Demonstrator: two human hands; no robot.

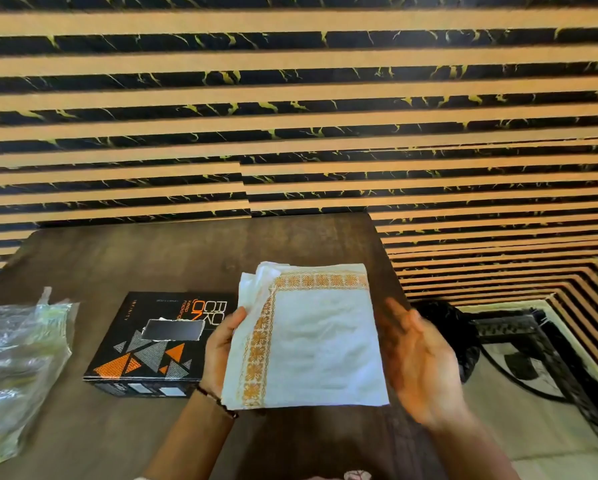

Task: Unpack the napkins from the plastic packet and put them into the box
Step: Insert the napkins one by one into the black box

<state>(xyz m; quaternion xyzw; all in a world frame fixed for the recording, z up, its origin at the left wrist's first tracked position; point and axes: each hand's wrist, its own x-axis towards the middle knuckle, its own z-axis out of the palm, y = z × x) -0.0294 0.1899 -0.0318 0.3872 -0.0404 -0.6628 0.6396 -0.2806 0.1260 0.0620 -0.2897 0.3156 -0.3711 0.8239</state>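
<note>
The left hand (221, 344) holds the stack of napkins (311, 337) above the tabletop (186, 251) — thumb curled over its left edge. The right hand (418, 362) is just beside the stack, fingers straight and spread. The box (159, 344) lies left of the left fingers — the packet (16, 355) farther left.

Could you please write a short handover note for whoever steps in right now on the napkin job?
Left hand grips the napkins by their left edge, held above the table.
Right hand is open beside the stack's right edge.
Box lies on the table left of the hands, with an opening in its top.
Packet lies at far left.
Done: napkins are out of the packet.
Left: put them into the box.
</note>
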